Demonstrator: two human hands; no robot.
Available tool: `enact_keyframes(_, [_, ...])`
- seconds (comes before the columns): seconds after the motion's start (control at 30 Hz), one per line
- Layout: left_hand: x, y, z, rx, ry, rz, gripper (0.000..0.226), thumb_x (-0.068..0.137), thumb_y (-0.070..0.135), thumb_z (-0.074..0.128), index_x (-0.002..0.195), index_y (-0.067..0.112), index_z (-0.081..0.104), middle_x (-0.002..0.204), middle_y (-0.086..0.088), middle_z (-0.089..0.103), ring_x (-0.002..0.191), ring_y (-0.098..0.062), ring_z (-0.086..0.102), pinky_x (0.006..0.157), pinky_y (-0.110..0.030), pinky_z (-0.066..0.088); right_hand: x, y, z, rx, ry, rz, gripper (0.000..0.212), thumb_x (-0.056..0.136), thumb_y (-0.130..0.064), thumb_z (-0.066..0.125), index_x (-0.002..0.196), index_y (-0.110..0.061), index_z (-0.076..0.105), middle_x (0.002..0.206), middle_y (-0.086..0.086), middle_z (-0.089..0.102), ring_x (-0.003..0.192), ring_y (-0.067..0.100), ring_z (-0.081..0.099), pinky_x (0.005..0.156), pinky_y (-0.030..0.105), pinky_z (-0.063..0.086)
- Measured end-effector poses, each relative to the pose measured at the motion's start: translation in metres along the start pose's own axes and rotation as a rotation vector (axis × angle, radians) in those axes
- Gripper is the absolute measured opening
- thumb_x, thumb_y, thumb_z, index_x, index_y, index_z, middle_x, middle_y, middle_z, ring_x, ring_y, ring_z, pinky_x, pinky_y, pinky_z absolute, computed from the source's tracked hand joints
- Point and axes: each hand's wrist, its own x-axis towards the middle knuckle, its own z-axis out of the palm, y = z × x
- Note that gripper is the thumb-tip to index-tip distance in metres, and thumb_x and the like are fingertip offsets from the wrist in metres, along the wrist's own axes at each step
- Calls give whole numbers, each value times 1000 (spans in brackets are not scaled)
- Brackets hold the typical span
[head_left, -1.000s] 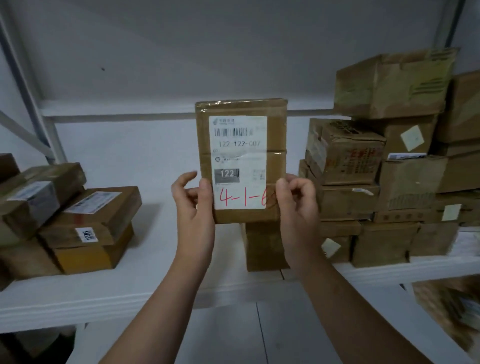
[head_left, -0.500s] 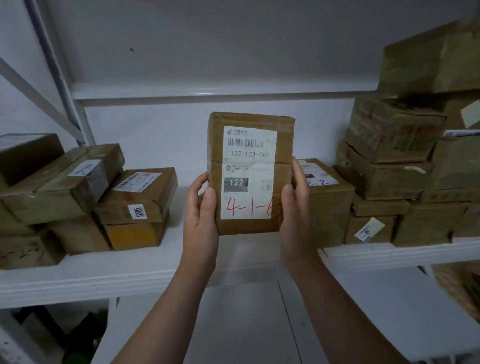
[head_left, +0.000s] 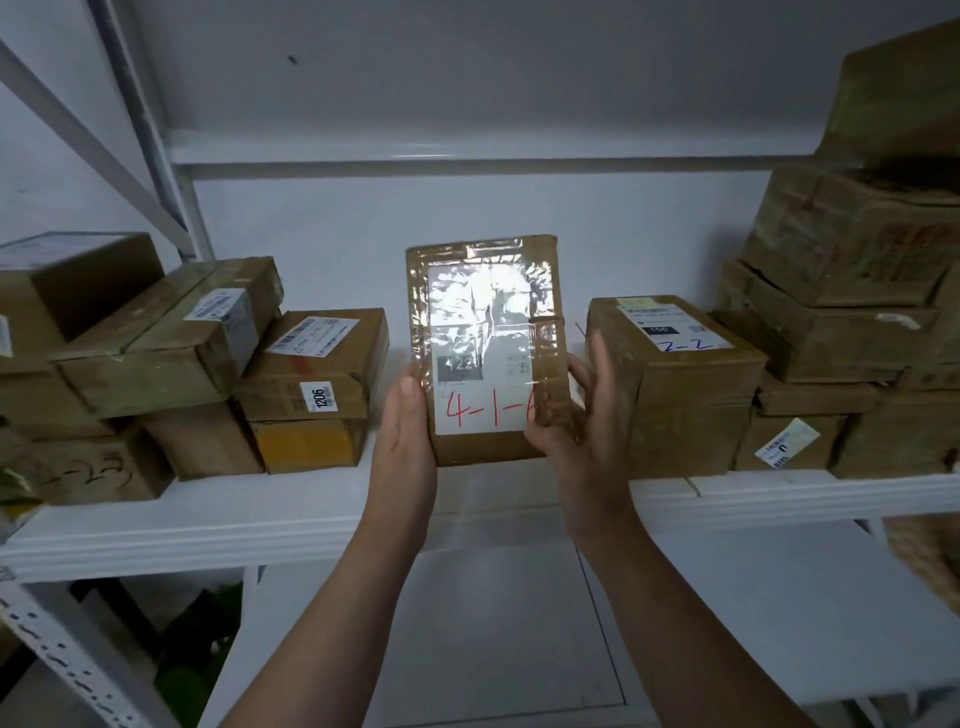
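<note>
A flat brown cardboard parcel (head_left: 485, 348) stands upright at the middle of the white shelf (head_left: 291, 525). Its white label is marked "4-1-6" in red and glares under clear tape. My left hand (head_left: 408, 431) holds its lower left edge, thumb on the front. My right hand (head_left: 579, 426) holds its lower right edge, thumb over the label's corner and fingers behind. I cannot tell whether the parcel's bottom edge touches the shelf.
Stacked brown boxes (head_left: 311, 384) fill the shelf's left side, one tagged "1206". A box marked "2-2" (head_left: 675, 384) sits just right of my right hand. A tall pile of boxes (head_left: 852, 322) stands far right. A grey upright post (head_left: 156, 156) rises at the left.
Both hands carried the parcel down and forward onto the shelf gap between the stacks. Its top tilted back, so the label now glares. The view came closer.
</note>
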Motion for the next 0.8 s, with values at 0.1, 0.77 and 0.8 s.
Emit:
enact_keyframes(0.1, [2, -10, -6, 464, 129, 77, 56, 94, 51, 28, 135, 16, 44, 137, -12, 42, 126, -24, 39, 101, -37, 39, -4, 14, 3, -98, 97, 108, 67, 88, -15, 68, 142, -34, 32, 123, -23, 49, 109, -7, 55, 81, 17, 53])
enact_keyframes(0.77, [30, -72, -54, 1445, -120, 778, 56, 64, 13, 81, 117, 11, 64, 103, -11, 62, 93, -30, 60, 81, -41, 50, 8, 82, 41, -744, -139, 108, 37, 92, -10, 60, 127, -20, 52, 126, 6, 52, 111, 15, 52, 86, 16, 40])
enact_keyframes(0.8, [30, -73, -56, 1439, -116, 773, 54, 66, 14, 79, 118, 12, 63, 104, -10, 62, 95, -29, 60, 83, -41, 50, 10, 84, 43, -743, -140, 103, 36, 92, -10, 59, 127, -20, 52, 126, 6, 52, 110, 15, 51, 84, 14, 39])
